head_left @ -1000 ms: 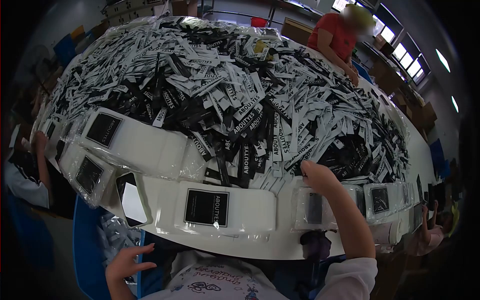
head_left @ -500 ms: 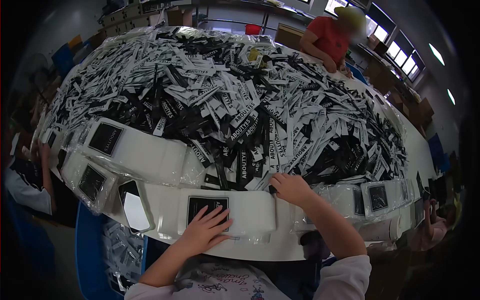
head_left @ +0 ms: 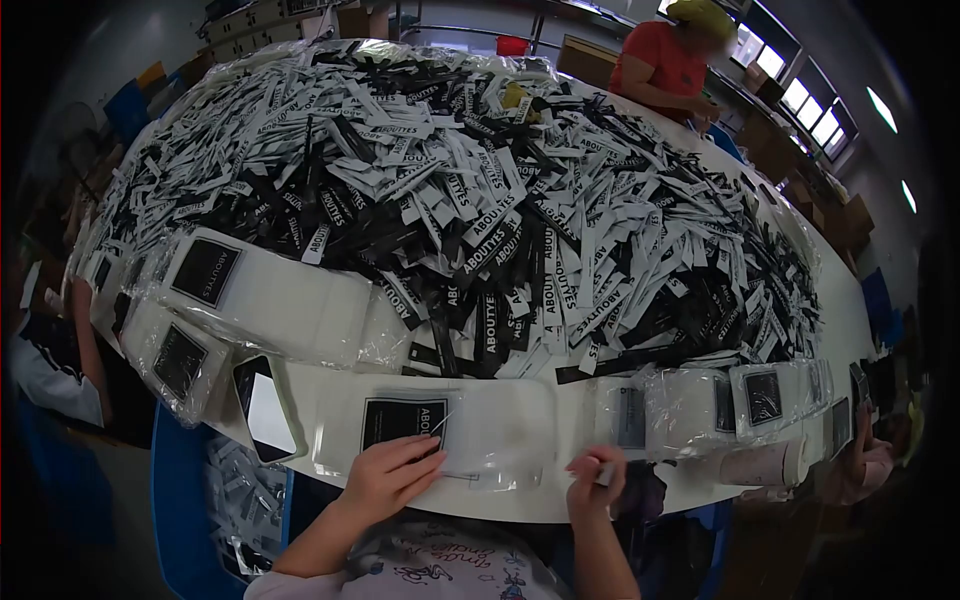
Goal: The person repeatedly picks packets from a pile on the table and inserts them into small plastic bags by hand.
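Observation:
In front of me lies a stack of clear plastic bags (head_left: 500, 425) with a black ABOUTYES label (head_left: 385, 418) showing on top. My left hand (head_left: 395, 478) rests on the near edge of this stack, fingers stretched out over the label's lower part. To the right of the stack, my right hand (head_left: 597, 485) is above the table's front edge. Its fingers are curled in, and a small pale bit shows between them, too small to name. Beyond the stack spreads a large heap of black and white ABOUTYES sachets (head_left: 490, 245).
A phone (head_left: 268, 408) lies left of the stack. More labelled bags sit at left (head_left: 270, 300) and right (head_left: 765, 400). A blue bin (head_left: 170, 510) with sachets stands below the table. A person in red (head_left: 665, 75) is across the table; others are at both sides.
My right hand has drawn back from the heap's near edge to the table's front edge. My left hand has slid slightly down and left, its fingers now closer together.

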The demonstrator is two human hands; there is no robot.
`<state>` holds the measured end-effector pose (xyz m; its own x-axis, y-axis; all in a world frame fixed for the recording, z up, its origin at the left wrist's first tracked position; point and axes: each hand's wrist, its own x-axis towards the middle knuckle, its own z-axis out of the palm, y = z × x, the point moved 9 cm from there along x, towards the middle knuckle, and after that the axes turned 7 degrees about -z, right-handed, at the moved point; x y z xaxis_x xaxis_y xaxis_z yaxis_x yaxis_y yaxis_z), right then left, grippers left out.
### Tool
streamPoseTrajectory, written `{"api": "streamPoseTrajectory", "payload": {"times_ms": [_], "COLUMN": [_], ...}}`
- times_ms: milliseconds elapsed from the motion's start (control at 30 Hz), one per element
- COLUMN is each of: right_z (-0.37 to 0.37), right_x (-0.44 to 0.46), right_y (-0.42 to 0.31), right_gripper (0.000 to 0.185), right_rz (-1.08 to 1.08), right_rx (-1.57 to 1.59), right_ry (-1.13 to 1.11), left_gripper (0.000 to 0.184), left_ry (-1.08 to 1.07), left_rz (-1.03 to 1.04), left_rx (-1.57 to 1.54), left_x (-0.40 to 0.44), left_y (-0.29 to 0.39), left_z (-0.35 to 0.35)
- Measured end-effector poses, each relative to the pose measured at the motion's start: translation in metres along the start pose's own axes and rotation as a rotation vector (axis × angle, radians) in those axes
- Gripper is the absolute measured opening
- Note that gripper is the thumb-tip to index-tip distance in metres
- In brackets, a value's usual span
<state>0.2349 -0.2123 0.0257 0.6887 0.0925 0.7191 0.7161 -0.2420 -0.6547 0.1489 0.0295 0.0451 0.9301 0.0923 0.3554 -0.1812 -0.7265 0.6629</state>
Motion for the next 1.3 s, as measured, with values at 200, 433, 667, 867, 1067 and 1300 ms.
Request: {"api": "streamPoseTrajectory", "payload": {"times_ms": [200,433,667,867,1067,1300], "right_z": [-0.018,0.033,0.065,0.090,0.090,0.090], "right_x": [-0.023,-0.071,-0.028,-0.028,-0.024,-0.040], "right_y": [-0.004,0.042,-0.019,-0.059,-0.064,-0.038], "right_gripper": [0.028,0.019,0.032,0.013,0.017,0.024], "right_rz": [0.102,1.067,0.778,0.625,0.505,0.640], "right_rx": [0.059,0.753,0.324,0.342,0.285,0.380], "right_ry": [0.170,-0.023,-0.230,-0.734,-0.877,-0.908], "left_gripper": [0.027,0.025,0.073,0.081,0.064,0.066], "left_ry": [0.023,0.011,-0.073,0.055,-0.228,-0.173], "left_rz": [-0.031,0.020,0.047,0.146,0.116,0.139], "left_rx": [-0.050,0.009,0.148,-0.026,-0.367,-0.089], "left_x": [0.006,0.001,-0.010,-0.007,-0.007,-0.006], "left_y": [0.008,0.034,0.047,0.037,0.041,0.043], "left_z": [-0.008,0.005,0.019,0.021,0.022,0.009]}}
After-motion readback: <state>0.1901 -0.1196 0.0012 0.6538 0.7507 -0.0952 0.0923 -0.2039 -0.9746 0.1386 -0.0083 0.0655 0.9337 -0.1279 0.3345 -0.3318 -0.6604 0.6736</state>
